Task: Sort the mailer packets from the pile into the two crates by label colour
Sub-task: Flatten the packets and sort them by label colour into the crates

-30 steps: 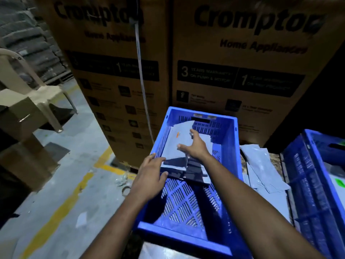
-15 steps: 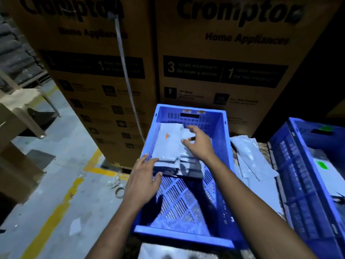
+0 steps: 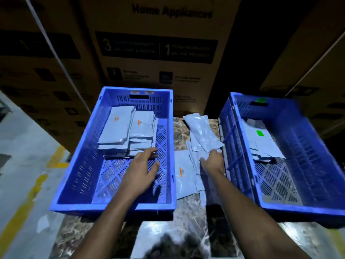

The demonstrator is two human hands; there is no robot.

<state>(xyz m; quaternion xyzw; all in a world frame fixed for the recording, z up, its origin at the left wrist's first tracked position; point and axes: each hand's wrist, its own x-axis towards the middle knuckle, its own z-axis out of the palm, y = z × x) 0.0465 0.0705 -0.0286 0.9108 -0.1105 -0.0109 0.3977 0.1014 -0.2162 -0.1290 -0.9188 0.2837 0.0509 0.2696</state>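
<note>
While two blue crates were seen on a marbled table in the head view, the left crate stood at 9 o'clock and the right crate at 3 o'clock. Orange-labelled packets were stacked in the far half of the left crate. A green-labelled packet was laid on others in the right crate. The pile was placed between the crates. The left hand was held over the left crate with relaxed, spread fingers, just beside the stack. The right hand was rested on the pile; whether a packet was gripped could not be told.
</note>
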